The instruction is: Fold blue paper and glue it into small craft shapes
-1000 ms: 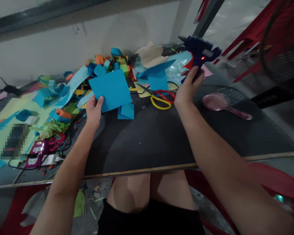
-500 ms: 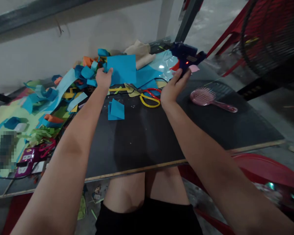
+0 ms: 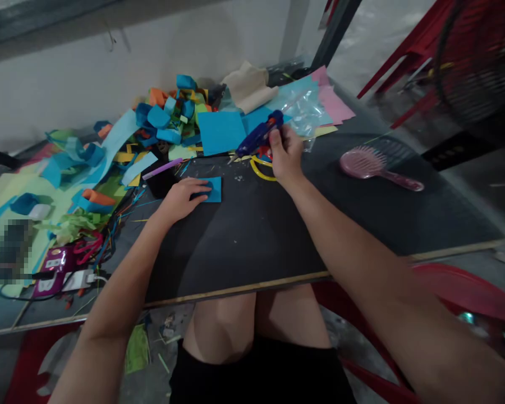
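A dark blue glue gun [image 3: 258, 134] is gripped in my right hand [image 3: 288, 154], its nozzle pointing down and left above the table. My left hand [image 3: 183, 197] lies on a small folded blue paper [image 3: 214, 190], fingers spread over its left part. Behind it, a larger blue sheet [image 3: 222, 132] rests at the edge of the paper pile. Scissors with yellow and red handles [image 3: 261, 169] lie under the glue gun, partly hidden by it and my right hand.
A pink hairbrush [image 3: 364, 164] lies on the right of the black table [image 3: 244, 241]. Rolled blue and orange papers [image 3: 157, 116] are heaped at the back left. A purple device with cables [image 3: 53, 269] sits front left. A fan [image 3: 480, 73] stands at the right.
My left hand has left the larger blue sheet and come down onto the small folded paper. My right hand has lowered the glue gun leftward, turning its nozzle down. The view has shifted slightly.
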A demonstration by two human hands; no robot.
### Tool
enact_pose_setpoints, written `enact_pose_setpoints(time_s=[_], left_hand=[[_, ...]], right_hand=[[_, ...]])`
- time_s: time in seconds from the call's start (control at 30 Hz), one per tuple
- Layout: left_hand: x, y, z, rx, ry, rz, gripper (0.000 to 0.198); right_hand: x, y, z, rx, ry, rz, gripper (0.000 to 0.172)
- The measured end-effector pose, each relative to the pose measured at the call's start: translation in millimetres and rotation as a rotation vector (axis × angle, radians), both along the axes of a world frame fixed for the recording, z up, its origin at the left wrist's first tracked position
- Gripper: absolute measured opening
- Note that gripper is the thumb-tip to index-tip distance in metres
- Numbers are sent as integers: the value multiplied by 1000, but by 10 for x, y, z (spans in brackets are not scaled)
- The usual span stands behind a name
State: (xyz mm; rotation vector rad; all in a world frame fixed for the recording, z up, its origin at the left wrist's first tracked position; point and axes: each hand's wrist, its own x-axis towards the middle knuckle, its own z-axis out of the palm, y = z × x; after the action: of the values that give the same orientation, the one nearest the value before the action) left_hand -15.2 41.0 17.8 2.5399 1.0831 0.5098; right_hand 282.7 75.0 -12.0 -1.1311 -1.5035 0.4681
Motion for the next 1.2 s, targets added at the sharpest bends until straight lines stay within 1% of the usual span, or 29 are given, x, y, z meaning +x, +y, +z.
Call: enact_pose_setpoints(time_s=[0.07, 0.13, 0.2, 0.33, 0.5, 0.6, 0.8, 0.97, 1.1, 1.2], left_hand=[[-50, 3, -97, 13, -16, -17, 24], [-64, 18, -158, 39, -47, -21, 24], [-59, 36, -198, 68, -80, -3, 24], [-39, 70, -244, 91, -136, 13, 19], [-34, 82, -260, 72, -199, 19, 19], [-30, 84, -260, 62, -192, 22, 18], [-17, 109, -268, 65, -217, 3, 16], [-13, 119, -266, 59, -233, 1, 15], [-12, 121, -262, 29, -232, 10, 14], [-13, 124, -262, 46, -214, 8, 15]], right_hand=[[-99, -36, -7, 38, 43, -52, 61], [-174, -67, -5, 31, 27, -6, 57], [-208, -87, 0, 8, -37, 57, 53], [-179, -95, -6, -7, -159, 81, 42], [-150, -98, -7, -21, -177, 119, 34], [-175, -127, 39, -41, -203, 143, 35], [-217, -216, 195, -29, -307, 135, 38], [-246, -281, 289, -45, -383, 173, 40], [-262, -310, 330, -46, -383, 156, 41], [-268, -325, 353, -70, -360, 176, 38]])
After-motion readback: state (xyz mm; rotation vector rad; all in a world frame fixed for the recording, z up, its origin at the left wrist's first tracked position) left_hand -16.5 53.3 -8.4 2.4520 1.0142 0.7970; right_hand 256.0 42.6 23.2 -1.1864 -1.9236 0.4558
